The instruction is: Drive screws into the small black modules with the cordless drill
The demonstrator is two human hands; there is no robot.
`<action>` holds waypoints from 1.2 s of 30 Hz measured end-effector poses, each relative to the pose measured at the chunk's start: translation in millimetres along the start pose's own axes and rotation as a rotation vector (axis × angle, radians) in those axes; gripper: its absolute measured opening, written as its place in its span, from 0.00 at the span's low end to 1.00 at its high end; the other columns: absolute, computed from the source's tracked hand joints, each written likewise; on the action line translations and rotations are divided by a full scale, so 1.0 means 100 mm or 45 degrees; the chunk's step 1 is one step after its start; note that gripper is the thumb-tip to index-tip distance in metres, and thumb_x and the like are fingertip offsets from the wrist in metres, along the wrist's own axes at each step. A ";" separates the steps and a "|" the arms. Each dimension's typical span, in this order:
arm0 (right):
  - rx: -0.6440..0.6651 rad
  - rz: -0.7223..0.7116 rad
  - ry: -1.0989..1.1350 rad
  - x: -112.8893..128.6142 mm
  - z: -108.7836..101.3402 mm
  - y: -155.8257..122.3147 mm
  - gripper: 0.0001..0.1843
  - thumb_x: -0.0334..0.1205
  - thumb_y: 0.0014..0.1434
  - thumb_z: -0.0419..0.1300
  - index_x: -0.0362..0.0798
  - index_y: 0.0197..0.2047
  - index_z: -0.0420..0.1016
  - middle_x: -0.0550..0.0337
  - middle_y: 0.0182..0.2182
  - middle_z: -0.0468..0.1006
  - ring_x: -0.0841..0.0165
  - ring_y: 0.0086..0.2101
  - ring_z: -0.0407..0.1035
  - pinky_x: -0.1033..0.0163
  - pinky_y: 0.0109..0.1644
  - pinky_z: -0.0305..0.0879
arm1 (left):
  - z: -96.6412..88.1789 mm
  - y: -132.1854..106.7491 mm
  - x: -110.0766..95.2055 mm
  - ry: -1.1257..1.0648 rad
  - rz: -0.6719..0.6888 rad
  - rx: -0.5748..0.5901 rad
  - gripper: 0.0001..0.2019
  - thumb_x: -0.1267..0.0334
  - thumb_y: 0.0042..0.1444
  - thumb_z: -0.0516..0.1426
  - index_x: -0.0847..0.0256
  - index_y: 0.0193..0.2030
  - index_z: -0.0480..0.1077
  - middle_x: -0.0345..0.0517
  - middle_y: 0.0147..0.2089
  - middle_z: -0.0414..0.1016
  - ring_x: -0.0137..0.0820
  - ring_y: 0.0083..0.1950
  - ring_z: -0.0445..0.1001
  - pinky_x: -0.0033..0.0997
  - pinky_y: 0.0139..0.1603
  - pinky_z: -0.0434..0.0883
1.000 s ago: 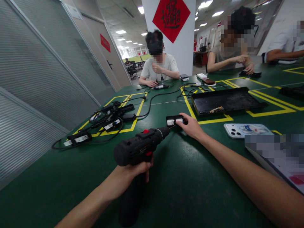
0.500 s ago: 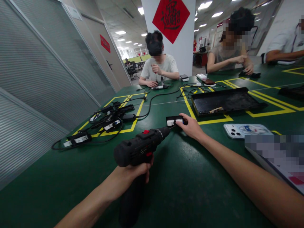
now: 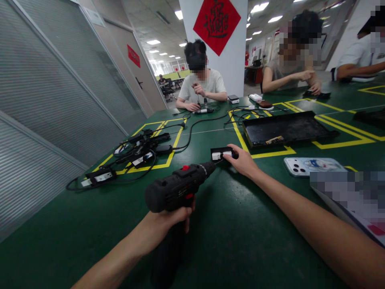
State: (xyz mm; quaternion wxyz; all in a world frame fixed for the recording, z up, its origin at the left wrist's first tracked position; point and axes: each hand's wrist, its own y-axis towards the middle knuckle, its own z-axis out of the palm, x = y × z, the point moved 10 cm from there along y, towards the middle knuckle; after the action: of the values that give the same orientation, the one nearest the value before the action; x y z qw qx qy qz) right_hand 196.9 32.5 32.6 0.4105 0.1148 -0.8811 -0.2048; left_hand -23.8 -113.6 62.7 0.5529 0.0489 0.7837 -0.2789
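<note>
My left hand (image 3: 176, 216) is wrapped round the grip of a black cordless drill (image 3: 177, 186) with red switches. The drill points away and to the right, and its thin bit meets the near side of a small black box-shaped part (image 3: 221, 154) with white labels. Whether the bit sits in a screw is too small to tell. My right hand (image 3: 242, 160) pinches the right end of that part between thumb and fingers, holding it on the green table (image 3: 240, 224). Fingertips behind the part are hidden.
To the left lies a heap of black adapters and cables (image 3: 144, 148). A black tray (image 3: 288, 128) stands at the back right, with a phone (image 3: 313, 166) closer to me. Across the table a person (image 3: 201, 88) works with a tool; other people sit to the right.
Almost nothing differs. My hands, the drill and the black part hold their places, apart from a very slight shift of the whole view.
</note>
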 end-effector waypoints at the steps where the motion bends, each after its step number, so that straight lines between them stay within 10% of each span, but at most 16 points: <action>1: -0.001 0.001 0.000 0.00 0.00 0.00 0.23 0.50 0.60 0.56 0.47 0.55 0.66 0.55 0.43 0.75 0.65 0.40 0.71 0.52 0.46 0.67 | 0.00 0.00 0.00 0.005 -0.006 0.000 0.14 0.60 0.54 0.54 0.63 0.46 0.64 0.46 0.40 0.68 0.29 0.31 0.69 0.33 0.36 0.68; 36: -0.038 0.032 0.036 0.02 -0.05 0.00 0.24 0.51 0.56 0.57 0.51 0.54 0.69 0.53 0.42 0.78 0.60 0.40 0.72 0.55 0.46 0.66 | 0.01 -0.02 -0.03 0.026 -0.009 -0.009 0.12 0.60 0.54 0.53 0.64 0.43 0.65 0.46 0.38 0.69 0.29 0.31 0.69 0.33 0.37 0.68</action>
State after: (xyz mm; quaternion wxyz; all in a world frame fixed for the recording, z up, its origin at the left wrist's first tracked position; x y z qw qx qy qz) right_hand 199.1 30.2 36.8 0.4270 0.1006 -0.8735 -0.2110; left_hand -23.2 -115.1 65.7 0.5440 0.0471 0.7904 -0.2777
